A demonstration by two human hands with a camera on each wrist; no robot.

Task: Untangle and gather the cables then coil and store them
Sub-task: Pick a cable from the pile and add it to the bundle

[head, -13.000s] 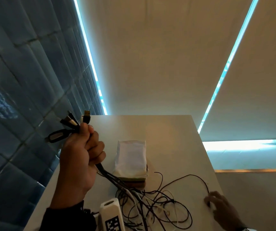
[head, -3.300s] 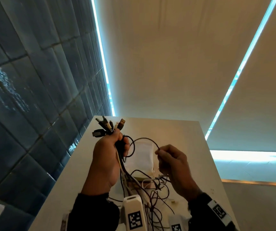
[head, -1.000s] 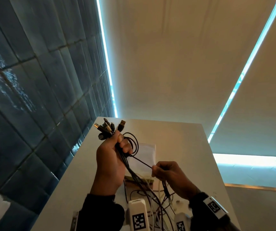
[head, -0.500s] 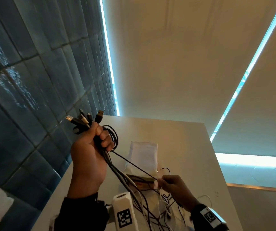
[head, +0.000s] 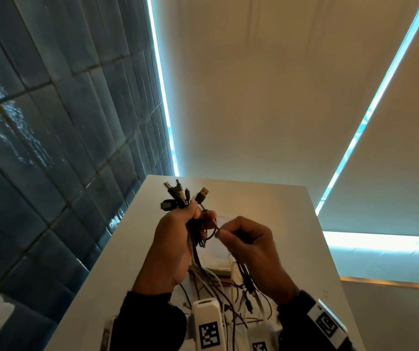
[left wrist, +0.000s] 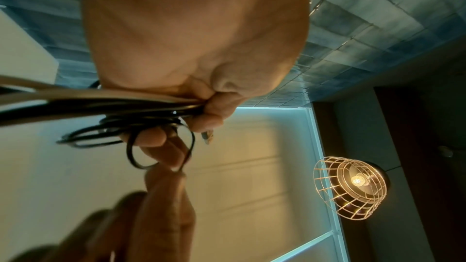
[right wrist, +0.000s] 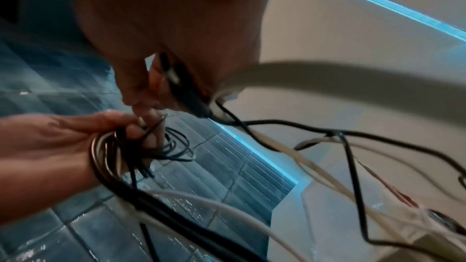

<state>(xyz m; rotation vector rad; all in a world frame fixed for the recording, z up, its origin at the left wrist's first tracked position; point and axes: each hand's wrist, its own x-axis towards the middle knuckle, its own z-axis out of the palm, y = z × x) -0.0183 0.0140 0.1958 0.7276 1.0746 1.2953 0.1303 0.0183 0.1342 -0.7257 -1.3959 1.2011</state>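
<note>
My left hand (head: pixel 195 217) is raised over the table and grips a bundle of cables (head: pixel 193 239) in its fist. Several plugs (head: pixel 178 195) fan out above the fist. My right hand (head: pixel 221 231) is right beside it and pinches a thin black cable (head: pixel 209 235) that loops by the left fingers. In the right wrist view a black plug (right wrist: pixel 185 91) also lies inside the right hand (right wrist: pixel 151 111), and the coiled loops (right wrist: pixel 108 150) sit in the left hand (right wrist: pixel 50 144). The left wrist view shows the small loop (left wrist: pixel 161 146) around the left fingertips. The remaining tangle (head: pixel 228 290) hangs to the table.
The white table (head: pixel 284 224) runs along a blue tiled wall (head: pixel 51 122) on the left. A white pouch (head: pixel 217 252) lies on it, mostly hidden behind my hands. Pale blinds (head: pixel 254 84) hang beyond. A wire-cage lamp (left wrist: pixel 350 187) hangs overhead.
My right hand rose from near the tabletop up to the left hand, bringing the thin black cable with it. The left hand moved right, back over the table's middle.
</note>
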